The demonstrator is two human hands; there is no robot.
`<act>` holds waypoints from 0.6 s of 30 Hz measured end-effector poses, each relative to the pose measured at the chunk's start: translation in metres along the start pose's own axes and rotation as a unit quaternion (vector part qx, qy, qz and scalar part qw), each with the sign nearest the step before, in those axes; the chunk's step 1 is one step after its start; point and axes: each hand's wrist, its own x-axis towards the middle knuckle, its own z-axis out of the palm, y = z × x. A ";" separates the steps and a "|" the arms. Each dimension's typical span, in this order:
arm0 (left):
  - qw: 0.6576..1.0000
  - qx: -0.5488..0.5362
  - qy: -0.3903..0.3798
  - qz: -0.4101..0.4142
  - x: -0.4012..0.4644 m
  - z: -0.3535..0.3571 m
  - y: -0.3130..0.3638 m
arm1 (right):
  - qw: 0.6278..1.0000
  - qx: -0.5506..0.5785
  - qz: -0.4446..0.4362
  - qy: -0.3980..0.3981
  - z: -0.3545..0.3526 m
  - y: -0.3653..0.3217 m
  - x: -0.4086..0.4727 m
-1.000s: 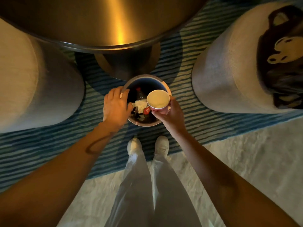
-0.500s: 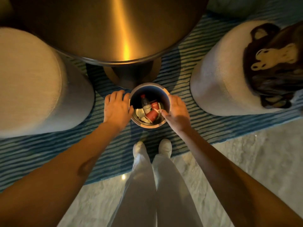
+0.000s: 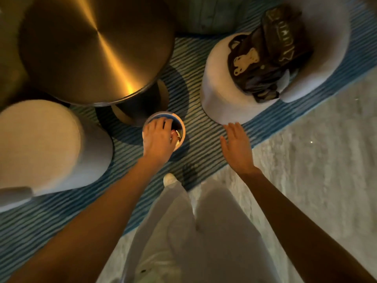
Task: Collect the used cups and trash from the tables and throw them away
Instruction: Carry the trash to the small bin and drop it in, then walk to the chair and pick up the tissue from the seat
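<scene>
While left hand [image 3: 158, 139] grips one bin [image 3: 182, 127], right hand [image 3: 236, 146] spread empty

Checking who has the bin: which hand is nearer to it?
Left. The left hand rests over the bin rim; the right hand hangs open, apart to its right.

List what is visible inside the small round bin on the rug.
Inside the bin, only a sliver shows: something red and some pale crumpled trash at its right side. The left hand lies over the opening and covers the rest, so other contents cannot be told.
</scene>
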 end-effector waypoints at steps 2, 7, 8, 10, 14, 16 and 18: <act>0.999 0.017 -0.013 0.034 -0.007 0.001 0.035 | 0.999 0.006 0.038 0.007 -0.016 0.033 -0.026; 0.990 0.042 -0.035 0.131 -0.018 0.015 0.136 | 0.988 0.003 0.148 0.036 -0.058 0.119 -0.089; 0.987 0.046 -0.039 0.147 -0.019 0.019 0.160 | 0.985 -0.002 0.165 0.039 -0.067 0.136 -0.102; 0.981 0.057 -0.049 0.178 -0.022 0.029 0.211 | 0.979 -0.001 0.199 0.048 -0.085 0.172 -0.125; 0.963 0.060 -0.054 0.258 -0.024 0.048 0.317 | 0.965 0.001 0.252 0.079 -0.124 0.238 -0.161; 0.951 0.064 -0.064 0.295 -0.022 0.053 0.368 | 0.955 0.004 0.279 0.102 -0.145 0.266 -0.177; 0.941 0.082 -0.060 0.322 -0.017 0.055 0.416 | 0.947 0.007 0.296 0.124 -0.166 0.293 -0.188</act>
